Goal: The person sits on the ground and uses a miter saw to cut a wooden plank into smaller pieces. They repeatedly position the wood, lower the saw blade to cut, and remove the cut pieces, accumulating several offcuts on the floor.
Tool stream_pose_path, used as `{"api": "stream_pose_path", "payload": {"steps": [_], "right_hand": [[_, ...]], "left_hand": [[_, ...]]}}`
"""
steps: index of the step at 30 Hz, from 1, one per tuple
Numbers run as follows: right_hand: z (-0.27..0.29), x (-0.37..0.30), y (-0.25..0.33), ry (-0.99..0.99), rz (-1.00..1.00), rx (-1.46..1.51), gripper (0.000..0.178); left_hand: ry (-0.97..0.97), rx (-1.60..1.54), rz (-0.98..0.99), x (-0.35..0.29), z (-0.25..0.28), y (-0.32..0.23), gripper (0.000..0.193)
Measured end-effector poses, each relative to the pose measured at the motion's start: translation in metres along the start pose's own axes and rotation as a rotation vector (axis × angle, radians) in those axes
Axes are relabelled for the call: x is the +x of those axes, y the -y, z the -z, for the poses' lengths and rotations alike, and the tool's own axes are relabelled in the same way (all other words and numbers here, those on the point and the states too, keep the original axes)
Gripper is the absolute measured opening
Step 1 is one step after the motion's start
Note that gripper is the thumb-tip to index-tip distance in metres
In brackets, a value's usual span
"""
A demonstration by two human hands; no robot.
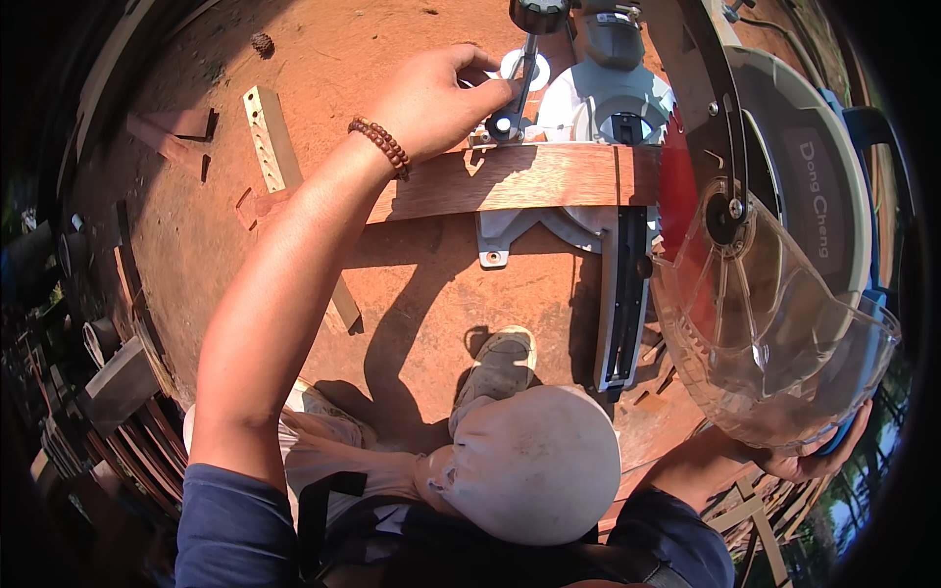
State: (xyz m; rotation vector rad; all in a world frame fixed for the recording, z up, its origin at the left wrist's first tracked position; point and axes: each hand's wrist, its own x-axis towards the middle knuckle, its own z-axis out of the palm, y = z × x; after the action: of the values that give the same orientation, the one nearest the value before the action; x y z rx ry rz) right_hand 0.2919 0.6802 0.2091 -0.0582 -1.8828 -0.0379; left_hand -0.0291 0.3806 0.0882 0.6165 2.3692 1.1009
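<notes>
A reddish-brown wooden board (490, 181) lies across the base of a miter saw (818, 186), its right end beside the red blade (678, 196). The hold-down clamp (527, 73) stands upright at the board's far edge. My left hand (446, 98) reaches over the board, thumb and fingers closed at the clamp's rod; part of the fingers is hidden behind the thumb. At the lower right, my right hand (818, 459) is wrapped around the saw's blue handle (838, 436), partly covered by the clear blade guard (774, 363). The saw head is tilted up, with the blade right of the base slot.
A pale wooden block with holes (270, 137) lies on the reddish ground (343, 59) at the left. Stacked wood strips (137, 461) stand at the lower left. More offcuts (760, 519) lie at the lower right. My shoe (500, 363) is near the saw base.
</notes>
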Motion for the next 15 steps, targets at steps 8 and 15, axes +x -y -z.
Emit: {"api": "stream_pose_path", "payload": {"steps": [8, 15], "right_hand": [[-0.011, 0.001, 0.007, -0.077, 0.01, -0.04, 0.035], [-0.007, 0.006, 0.003, -0.001, 0.054, -0.064, 0.03]], "left_hand": [[-0.031, -0.059, 0.022, 0.001, -0.012, -0.013, 0.051], [-0.104, 0.102, -0.018, 0.007, -0.024, -0.024, 0.043]]}}
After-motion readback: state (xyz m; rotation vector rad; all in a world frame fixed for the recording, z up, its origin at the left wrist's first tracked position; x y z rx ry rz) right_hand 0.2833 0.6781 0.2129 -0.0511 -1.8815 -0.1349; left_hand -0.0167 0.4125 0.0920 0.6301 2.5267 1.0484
